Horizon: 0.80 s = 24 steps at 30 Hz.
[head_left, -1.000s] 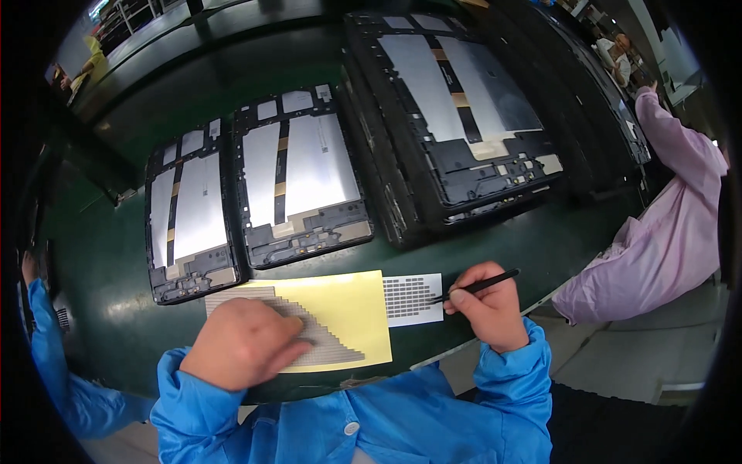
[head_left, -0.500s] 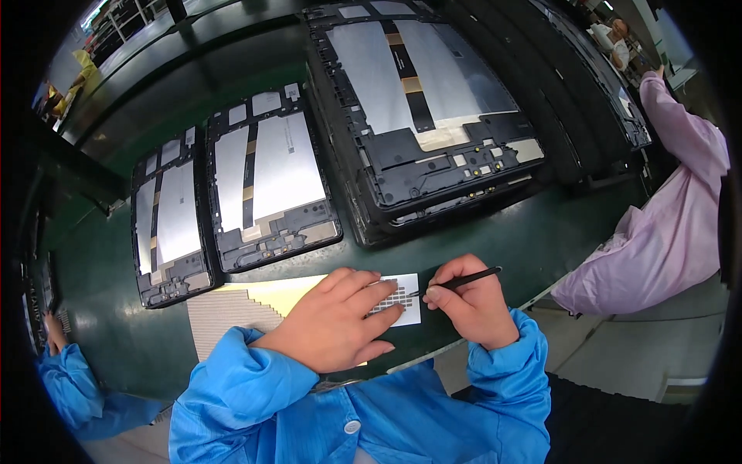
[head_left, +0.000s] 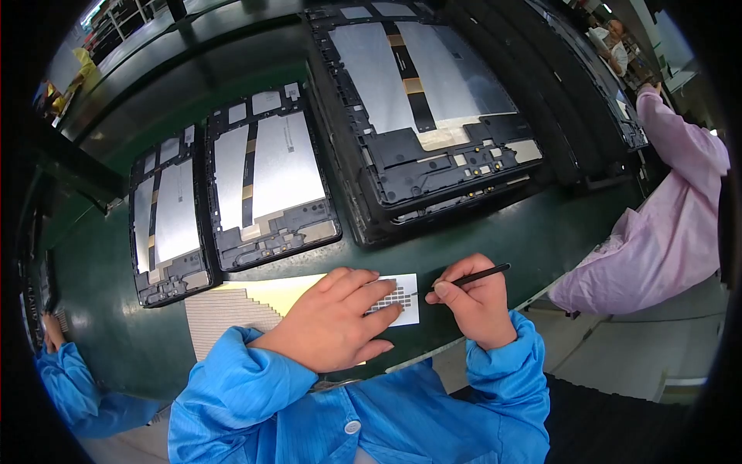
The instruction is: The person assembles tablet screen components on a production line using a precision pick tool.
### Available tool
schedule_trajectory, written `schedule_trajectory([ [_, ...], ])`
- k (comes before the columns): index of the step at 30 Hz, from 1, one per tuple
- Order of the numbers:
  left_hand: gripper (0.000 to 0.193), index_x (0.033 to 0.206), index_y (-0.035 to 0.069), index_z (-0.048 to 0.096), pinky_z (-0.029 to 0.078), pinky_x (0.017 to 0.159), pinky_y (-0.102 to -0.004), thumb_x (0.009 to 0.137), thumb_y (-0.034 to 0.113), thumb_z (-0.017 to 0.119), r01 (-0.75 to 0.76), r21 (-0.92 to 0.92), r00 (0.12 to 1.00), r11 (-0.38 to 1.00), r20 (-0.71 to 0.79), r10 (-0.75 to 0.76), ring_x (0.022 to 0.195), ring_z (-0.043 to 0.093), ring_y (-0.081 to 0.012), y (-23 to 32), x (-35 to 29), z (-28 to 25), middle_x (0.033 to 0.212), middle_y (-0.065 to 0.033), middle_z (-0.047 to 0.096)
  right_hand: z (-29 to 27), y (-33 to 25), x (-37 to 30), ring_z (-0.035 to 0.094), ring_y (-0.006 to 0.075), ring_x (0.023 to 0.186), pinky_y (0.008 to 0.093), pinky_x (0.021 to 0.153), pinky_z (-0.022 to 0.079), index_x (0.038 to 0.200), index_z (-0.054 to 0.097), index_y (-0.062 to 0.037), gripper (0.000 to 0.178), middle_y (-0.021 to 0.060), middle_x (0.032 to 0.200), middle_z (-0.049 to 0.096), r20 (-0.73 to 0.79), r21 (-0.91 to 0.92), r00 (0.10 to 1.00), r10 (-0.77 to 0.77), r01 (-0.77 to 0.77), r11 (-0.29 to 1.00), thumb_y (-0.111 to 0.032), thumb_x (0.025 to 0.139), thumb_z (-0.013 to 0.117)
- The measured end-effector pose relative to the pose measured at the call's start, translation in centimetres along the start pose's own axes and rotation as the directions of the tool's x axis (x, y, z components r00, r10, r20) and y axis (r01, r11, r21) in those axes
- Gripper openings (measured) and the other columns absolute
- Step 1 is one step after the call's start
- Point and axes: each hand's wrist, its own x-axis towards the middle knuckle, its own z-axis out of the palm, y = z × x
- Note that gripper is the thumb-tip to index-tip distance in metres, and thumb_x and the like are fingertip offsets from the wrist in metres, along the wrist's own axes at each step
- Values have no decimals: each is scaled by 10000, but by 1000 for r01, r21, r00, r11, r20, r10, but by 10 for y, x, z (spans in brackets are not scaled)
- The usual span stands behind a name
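My left hand (head_left: 336, 321) lies flat with fingers spread, pressing a small white sheet (head_left: 410, 312) against the bench. Rows of small dark grey rectangular stickers (head_left: 396, 298) show on that sheet beyond my fingertips. In my right hand (head_left: 478, 303) I pinch slim black tweezers (head_left: 485, 273), their tips at the white sheet's right edge. Whether the tips hold a sticker is too small to tell. Partly beneath my left hand and sleeve is a yellow backing sheet (head_left: 297, 288) with rows of beige strips (head_left: 232, 315) ending in a stepped edge.
Two open tablet housings (head_left: 270, 178) with silver plates lie behind my hands at the left. A tall stack of larger ones (head_left: 433, 166) stands at the centre. On the right is a person's pink sleeve (head_left: 657, 224); at far left, another worker's blue sleeve (head_left: 73, 387).
My right hand has turned slightly and drawn the tweezers a little to the right, off the stickers. My left hand stays in place. The pink-sleeved arm has shifted slightly.
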Motion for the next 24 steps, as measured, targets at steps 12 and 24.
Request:
schedule_trajectory([
  [12, 412, 1070, 93, 636, 378, 965, -381, 746, 343, 684, -25, -6, 1000, 1000, -17, 25, 1138, 469, -285, 0, -2, 5, 1180, -95, 550, -6, 8, -7, 631, 178, 780, 282, 707, 535, 916, 488, -1, 180, 116, 869, 573, 182, -366, 967, -180, 236, 900, 94, 810, 598],
  [24, 437, 1096, 56, 607, 405, 933, -426, 753, 316, 680, -94, 3, 990, 996, -106, 94, 1088, 501, -321, -7, -13, 3, 1166, -130, 548, 9, 8, 0, 625, 197, 681, 316, 628, 550, 874, 475, -12, 164, 123, 838, 564, -128, 61, 986, -108, 117, 991, 111, 802, 557],
])
